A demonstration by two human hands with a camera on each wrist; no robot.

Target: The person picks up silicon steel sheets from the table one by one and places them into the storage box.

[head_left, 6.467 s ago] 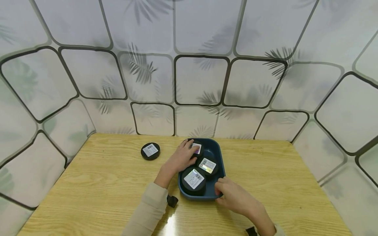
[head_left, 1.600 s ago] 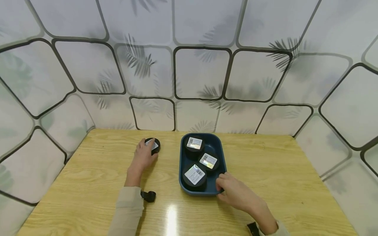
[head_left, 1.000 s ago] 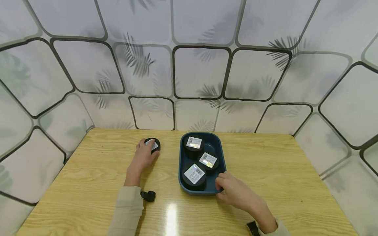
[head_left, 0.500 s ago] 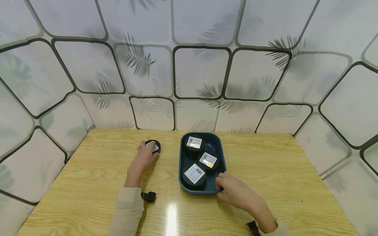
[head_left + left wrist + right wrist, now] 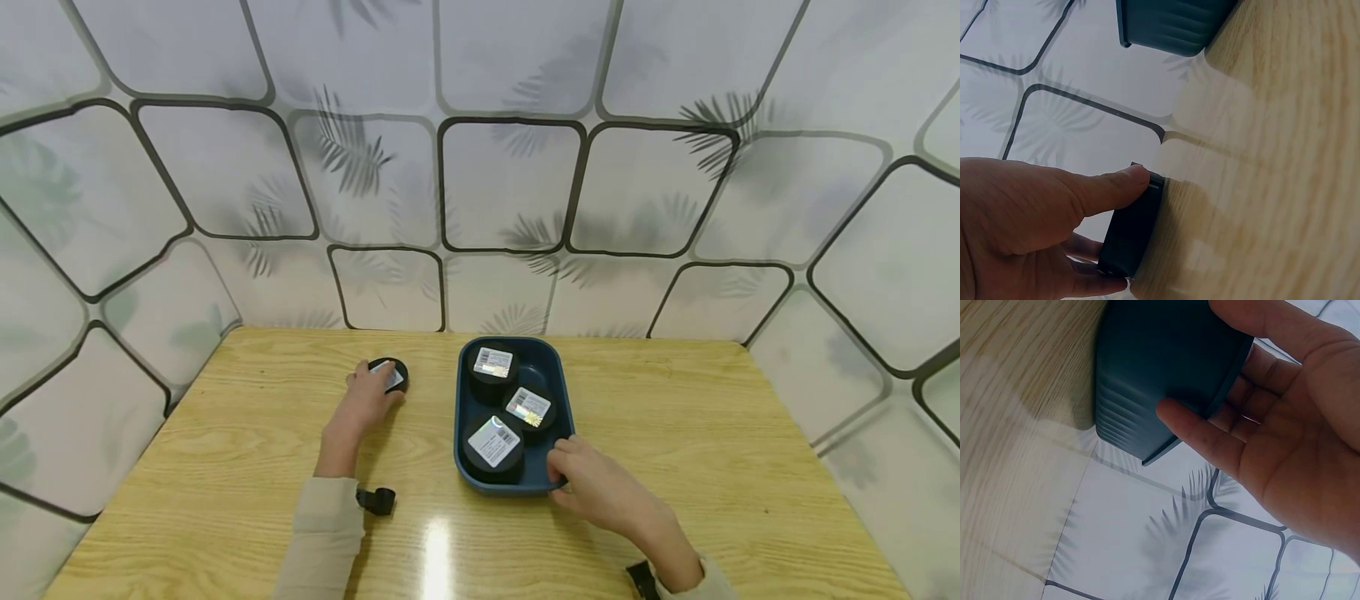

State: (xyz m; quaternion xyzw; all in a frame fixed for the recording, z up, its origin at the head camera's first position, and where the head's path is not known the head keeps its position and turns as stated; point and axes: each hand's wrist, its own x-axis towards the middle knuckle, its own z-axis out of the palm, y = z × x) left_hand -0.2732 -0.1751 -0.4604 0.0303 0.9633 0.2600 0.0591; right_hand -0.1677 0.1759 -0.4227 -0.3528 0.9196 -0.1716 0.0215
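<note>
My left hand (image 5: pixel 366 402) grips a flat, round black container (image 5: pixel 401 375) with a white label, left of the tray near the table's back edge. In the left wrist view the thumb (image 5: pixel 1124 187) lies on one side of that container (image 5: pixel 1132 231), with fingers round the other. My right hand (image 5: pixel 603 498) holds the near right corner of a dark blue tray (image 5: pixel 567 400), fingers hooked over its rim and thumb outside. Inside the tray, along its left and middle, sit three more labelled black containers: one at the back (image 5: pixel 493 367), one mid-right (image 5: pixel 530 407), one in front (image 5: pixel 492 446).
The wooden table (image 5: pixel 690 433) stretches to both sides of the tray. A patterned curtain (image 5: pixel 510 192) hangs right behind its back edge and along both sides. Dark camera straps (image 5: pixel 377 500) sit at the wrists.
From the back container in the tray, my left hand has moved left to the lone container and taken hold of it. That container has shifted very slightly towards me. The right hand keeps its hold.
</note>
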